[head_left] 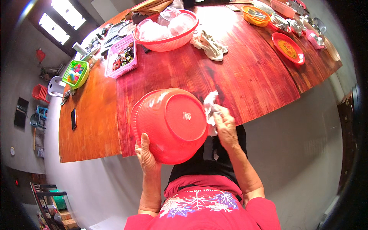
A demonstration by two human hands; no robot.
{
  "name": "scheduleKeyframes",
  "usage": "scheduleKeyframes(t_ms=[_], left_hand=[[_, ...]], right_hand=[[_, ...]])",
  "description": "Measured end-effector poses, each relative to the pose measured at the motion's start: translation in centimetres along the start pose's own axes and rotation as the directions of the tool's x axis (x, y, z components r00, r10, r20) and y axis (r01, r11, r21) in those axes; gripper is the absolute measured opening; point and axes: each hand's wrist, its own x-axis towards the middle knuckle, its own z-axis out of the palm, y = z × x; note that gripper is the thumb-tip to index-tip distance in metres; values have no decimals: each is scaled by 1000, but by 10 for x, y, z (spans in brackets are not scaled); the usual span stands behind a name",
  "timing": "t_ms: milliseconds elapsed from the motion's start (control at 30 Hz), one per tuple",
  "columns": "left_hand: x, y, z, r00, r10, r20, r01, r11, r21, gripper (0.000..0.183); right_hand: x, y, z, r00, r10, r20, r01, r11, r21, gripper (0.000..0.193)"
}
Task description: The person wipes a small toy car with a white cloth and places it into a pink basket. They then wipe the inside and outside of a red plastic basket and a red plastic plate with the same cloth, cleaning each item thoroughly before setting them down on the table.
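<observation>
A red plastic basket (157, 128) with ribbed sides is tipped on its side at the table's near edge, its round base facing up and to the right. My left hand (147, 155) grips it by the rim at the lower left, thumb on the outside. Beside the base, my right hand (225, 124) is closed on a white cloth (210, 109), which bunches up above the fingers close to the basket's right side. Whether the cloth touches the basket I cannot tell. The inside of the basket is hidden.
On the wooden table (253, 84) stand a large red basket (165, 45) of clear plastic containers, a pink basket (108, 63) of small items and a green basket (81, 82). A crumpled cloth (209, 45), a phone (73, 119), a red plate (288, 48) and an orange basket (256, 21) lie around.
</observation>
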Motion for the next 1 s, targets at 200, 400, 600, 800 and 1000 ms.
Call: scheduleKeyframes(t_ms=[200,400,600,800,1000], left_hand=[[5,2,-2,997,-30,-73,26,998,-52,44],[0,2,6,992,-7,-127,-5,996,-94,33],[-16,-6,-8,981,84,174,-119,971,207,26],[-38,1,10,948,155,278,-218,953,210,17],[-43,5,9,888,154,433,-282,926,250,16]], right_hand=[[-36,-11,34,971,-237,-15,233,962,-143,27],[-71,-30,53,780,-595,194,626,741,-242,43],[-43,-71,70,392,-735,553,917,265,-298,39],[13,-124,63,524,-654,546,847,463,-260,28],[12,-139,53,562,-603,566,826,439,-354,31]])
